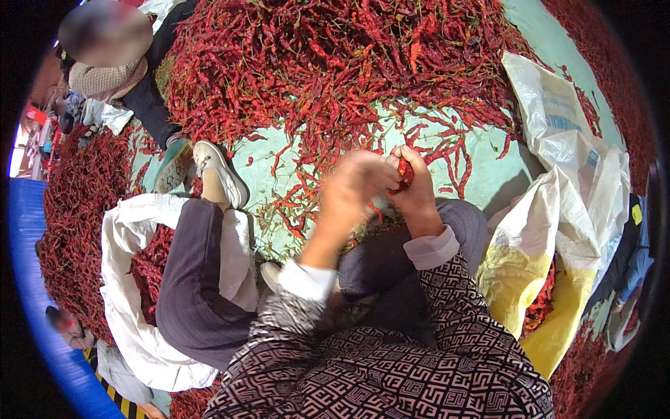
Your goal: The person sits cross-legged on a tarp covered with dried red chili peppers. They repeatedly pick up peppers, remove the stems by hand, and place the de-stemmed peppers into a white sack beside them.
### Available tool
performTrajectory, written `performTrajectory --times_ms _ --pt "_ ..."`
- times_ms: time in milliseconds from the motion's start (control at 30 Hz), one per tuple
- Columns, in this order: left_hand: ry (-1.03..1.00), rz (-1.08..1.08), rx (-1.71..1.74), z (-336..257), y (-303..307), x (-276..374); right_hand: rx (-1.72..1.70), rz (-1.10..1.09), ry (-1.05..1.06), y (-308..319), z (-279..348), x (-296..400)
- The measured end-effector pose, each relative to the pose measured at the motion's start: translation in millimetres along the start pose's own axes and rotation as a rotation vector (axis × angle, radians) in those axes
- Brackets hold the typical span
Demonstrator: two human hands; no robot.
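My right hand (420, 191) is closed around a few dried red chilli peppers (404, 172), with its thumb and fingertips at their upper end. My left hand (356, 180) is blurred, with its fingertips right beside those peppers. Whether it pinches anything is not clear. A large heap of dried red chillies (335, 63) with stems rises in front of me. Loose chillies (463, 167) lie on the pale green sheet (489, 180) beneath my hands. Broken green stems (269, 222) and bits of chilli are scattered left of my left forearm.
A white sack (123, 262) with chillies inside stands at my left, behind a dark-trousered leg (191, 283). At my right is a white-and-yellow woven sack (523, 267) holding chillies. Another person's dark-clothed leg (149, 115) reaches in at upper left. More chilli heaps (84, 204) lie farther left.
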State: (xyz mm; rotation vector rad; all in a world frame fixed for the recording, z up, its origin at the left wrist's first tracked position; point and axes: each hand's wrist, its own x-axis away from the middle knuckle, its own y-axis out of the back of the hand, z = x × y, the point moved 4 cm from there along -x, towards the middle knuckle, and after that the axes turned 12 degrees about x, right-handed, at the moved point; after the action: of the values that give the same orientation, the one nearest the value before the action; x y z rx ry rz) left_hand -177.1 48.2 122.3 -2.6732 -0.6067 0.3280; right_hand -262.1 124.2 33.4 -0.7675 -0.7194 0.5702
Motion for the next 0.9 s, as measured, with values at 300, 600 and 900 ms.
performTrajectory --times_ms 300,600,900 --pt "0.005 -0.148 -1.040 92 213 -34 -0.073 0.087 -0.087 -4 -8 -15" --pt "0.183 -0.096 -0.962 55 207 -36 0.272 -0.104 -0.046 -8 -22 -15" --pt "0.459 -0.122 0.427 33 122 6 0.552 -0.022 0.015 -9 -33 -8"
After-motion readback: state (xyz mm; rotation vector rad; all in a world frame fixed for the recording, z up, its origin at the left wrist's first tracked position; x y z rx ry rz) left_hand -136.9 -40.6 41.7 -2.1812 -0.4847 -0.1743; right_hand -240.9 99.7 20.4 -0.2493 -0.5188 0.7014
